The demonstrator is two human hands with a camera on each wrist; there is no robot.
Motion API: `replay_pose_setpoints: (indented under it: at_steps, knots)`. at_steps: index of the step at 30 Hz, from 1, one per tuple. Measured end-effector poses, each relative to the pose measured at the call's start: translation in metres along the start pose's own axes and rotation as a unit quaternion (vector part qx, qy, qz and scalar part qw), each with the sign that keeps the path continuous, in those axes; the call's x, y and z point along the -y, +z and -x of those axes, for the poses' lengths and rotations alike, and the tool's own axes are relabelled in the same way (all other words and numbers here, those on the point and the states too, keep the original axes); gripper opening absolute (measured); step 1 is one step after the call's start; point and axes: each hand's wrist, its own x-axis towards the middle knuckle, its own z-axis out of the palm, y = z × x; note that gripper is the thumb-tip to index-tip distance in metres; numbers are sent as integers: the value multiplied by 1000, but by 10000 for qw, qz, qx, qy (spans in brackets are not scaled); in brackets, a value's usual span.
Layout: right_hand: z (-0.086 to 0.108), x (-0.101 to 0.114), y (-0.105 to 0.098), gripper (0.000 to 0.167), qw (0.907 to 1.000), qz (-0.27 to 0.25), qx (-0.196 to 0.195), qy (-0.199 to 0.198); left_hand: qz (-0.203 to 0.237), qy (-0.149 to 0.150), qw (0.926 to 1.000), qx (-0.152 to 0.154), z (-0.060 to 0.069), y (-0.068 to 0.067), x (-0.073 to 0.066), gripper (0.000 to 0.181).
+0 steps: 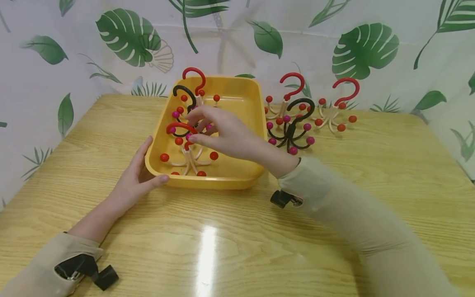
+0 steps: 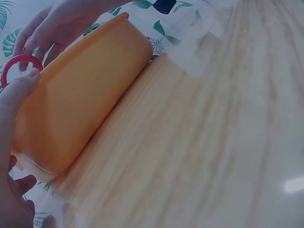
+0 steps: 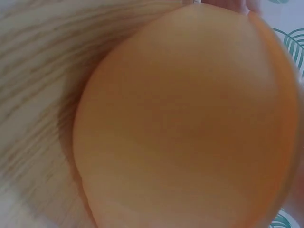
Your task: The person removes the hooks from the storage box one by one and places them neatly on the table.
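Note:
My left hand (image 1: 130, 185) rests against the front left corner of a yellow plastic tub (image 1: 213, 183), its fingers along the outer side and its thumb at the rim. Inside the tub stand several multi-pronged hanging hooks with ball tips. Nearest is a white one with a red hook (image 1: 189, 154); behind it are a black one (image 1: 184, 95) with magenta balls and another red-hooked one (image 1: 200, 80). Over the tub, my right hand (image 1: 226, 132) hovers with loosely bent, parted fingers around the near red hook's curve. Contact there cannot be made out. In the right wrist view the tub wall (image 3: 180, 118) hides my fingers' work.
Right of the tub, on the wooden table (image 1: 156, 239), stand a black hanging hook (image 1: 292, 130) with magenta balls and two red-topped ones, a nearer (image 1: 293, 76) and a farther right (image 1: 349, 88). A leaf-patterned backdrop (image 1: 297, 24) rises behind the table.

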Motion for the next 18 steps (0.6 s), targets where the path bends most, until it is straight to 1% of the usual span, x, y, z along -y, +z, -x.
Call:
replay_pose_setpoints:
  at_steps: [4,10,18]
  knots:
    - [-1,1,3,33,9998,143,-99,3,133,32,9999,44,0,0,-1,94]
    - [-3,1,6,20,9995,161,-283,60,171,41,9998,51,1,0,-1,94]
    - [-6,2,7,19,9989,169,-430,74,279,74,9996,63,0,0,-1,94]
